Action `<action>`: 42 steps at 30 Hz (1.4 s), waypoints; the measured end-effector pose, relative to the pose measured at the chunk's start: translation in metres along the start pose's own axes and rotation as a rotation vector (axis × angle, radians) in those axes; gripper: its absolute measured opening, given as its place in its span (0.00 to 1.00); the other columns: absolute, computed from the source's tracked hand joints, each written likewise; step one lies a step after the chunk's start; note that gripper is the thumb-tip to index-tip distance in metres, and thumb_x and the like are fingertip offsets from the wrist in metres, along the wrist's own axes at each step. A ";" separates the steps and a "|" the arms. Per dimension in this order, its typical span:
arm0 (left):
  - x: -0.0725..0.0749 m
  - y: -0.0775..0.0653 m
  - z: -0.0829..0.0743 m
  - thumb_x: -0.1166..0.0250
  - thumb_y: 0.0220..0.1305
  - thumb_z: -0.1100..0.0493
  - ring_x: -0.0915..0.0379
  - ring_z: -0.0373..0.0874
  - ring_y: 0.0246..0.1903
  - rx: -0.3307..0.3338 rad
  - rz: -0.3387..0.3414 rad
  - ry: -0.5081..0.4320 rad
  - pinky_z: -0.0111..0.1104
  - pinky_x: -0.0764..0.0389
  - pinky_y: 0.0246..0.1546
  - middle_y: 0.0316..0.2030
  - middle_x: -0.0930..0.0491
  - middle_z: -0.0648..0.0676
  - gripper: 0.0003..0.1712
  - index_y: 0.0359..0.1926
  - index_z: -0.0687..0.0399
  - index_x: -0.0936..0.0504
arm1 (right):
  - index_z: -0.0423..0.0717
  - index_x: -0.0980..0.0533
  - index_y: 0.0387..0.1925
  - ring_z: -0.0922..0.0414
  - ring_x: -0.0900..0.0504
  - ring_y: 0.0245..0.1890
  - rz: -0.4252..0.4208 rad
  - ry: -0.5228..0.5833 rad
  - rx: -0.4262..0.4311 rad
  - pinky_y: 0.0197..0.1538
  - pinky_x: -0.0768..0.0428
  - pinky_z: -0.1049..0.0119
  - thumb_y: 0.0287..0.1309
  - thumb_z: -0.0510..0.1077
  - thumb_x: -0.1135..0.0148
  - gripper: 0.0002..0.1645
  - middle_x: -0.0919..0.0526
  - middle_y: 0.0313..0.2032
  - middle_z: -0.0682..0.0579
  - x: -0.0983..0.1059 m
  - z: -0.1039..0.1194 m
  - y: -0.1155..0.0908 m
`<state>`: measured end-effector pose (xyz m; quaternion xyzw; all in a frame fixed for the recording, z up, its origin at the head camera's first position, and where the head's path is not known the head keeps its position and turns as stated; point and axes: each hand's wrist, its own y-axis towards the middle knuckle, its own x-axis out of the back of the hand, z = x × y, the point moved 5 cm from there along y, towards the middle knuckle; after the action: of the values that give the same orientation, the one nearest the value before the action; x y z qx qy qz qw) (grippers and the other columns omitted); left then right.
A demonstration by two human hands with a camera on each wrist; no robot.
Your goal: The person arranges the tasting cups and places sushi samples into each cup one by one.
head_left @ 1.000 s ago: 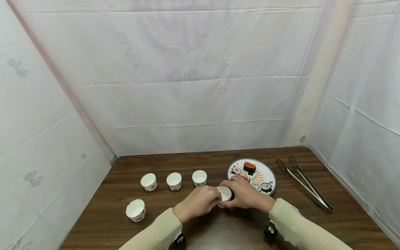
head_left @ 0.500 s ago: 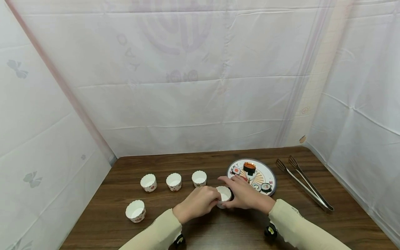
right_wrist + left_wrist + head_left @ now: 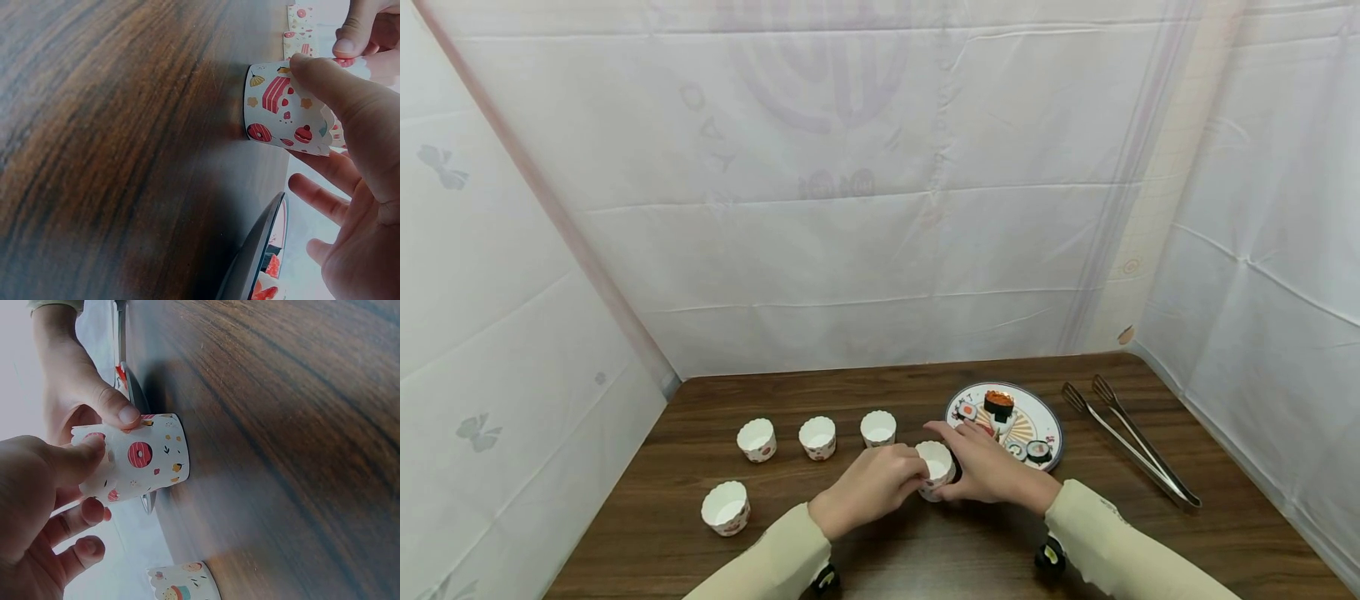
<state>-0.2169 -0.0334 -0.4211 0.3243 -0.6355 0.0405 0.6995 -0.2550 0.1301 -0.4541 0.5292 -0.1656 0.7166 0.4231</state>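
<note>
A white paper baking cup [image 3: 935, 463] with a scalloped rim and printed sweets stands in front of the plate, between both hands. My left hand [image 3: 876, 490] pinches its rim on the left, thumb on the outside, as the left wrist view shows. My right hand [image 3: 992, 468] holds its right side between the thumb and a finger, the other fingers spread apart. In the right wrist view a patch of print shows past the rim of the cup [image 3: 281, 106]; I cannot tell if a second cup sits inside.
Three baking cups stand in a row, left [image 3: 756, 439], middle [image 3: 817, 437] and right [image 3: 878, 427]. Another cup [image 3: 726, 507] stands nearer, at front left. A round plate [image 3: 1051, 421] bears several sushi pieces, including an orange-topped one [image 3: 998, 404]. Metal tongs [image 3: 1138, 450] lie at the right.
The cup's rim has risen slightly and more of its printed side shows. My left hand has shifted a little left; the right index finger has lifted off the rim area.
</note>
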 end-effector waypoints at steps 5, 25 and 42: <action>0.003 -0.004 -0.001 0.25 0.62 0.59 0.22 0.32 0.34 -0.013 -0.057 0.018 0.23 0.22 0.35 0.33 0.17 0.41 0.04 0.34 0.46 0.13 | 0.49 0.36 0.74 0.48 0.24 0.57 -0.004 0.000 0.006 0.58 0.24 0.47 0.49 0.61 0.20 0.56 0.21 0.55 0.48 -0.001 0.000 -0.001; 0.028 -0.018 -0.002 0.24 0.60 0.64 0.22 0.33 0.35 -0.056 -0.262 -0.020 0.25 0.20 0.36 0.33 0.19 0.42 0.06 0.34 0.50 0.14 | 0.49 0.27 0.67 0.52 0.24 0.55 0.003 -0.018 0.018 0.58 0.26 0.48 0.51 0.63 0.22 0.46 0.17 0.54 0.55 0.000 0.001 0.000; 0.042 -0.045 0.013 0.25 0.60 0.65 0.23 0.33 0.33 0.017 -0.277 -0.026 0.26 0.20 0.34 0.33 0.18 0.43 0.06 0.35 0.51 0.13 | 0.56 0.18 0.55 0.58 0.27 0.48 0.009 -0.020 0.040 0.50 0.26 0.56 0.52 0.62 0.22 0.31 0.18 0.46 0.59 0.002 0.005 0.001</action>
<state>-0.1989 -0.0903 -0.4010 0.4153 -0.5935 -0.0553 0.6872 -0.2530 0.1273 -0.4506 0.5439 -0.1576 0.7164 0.4076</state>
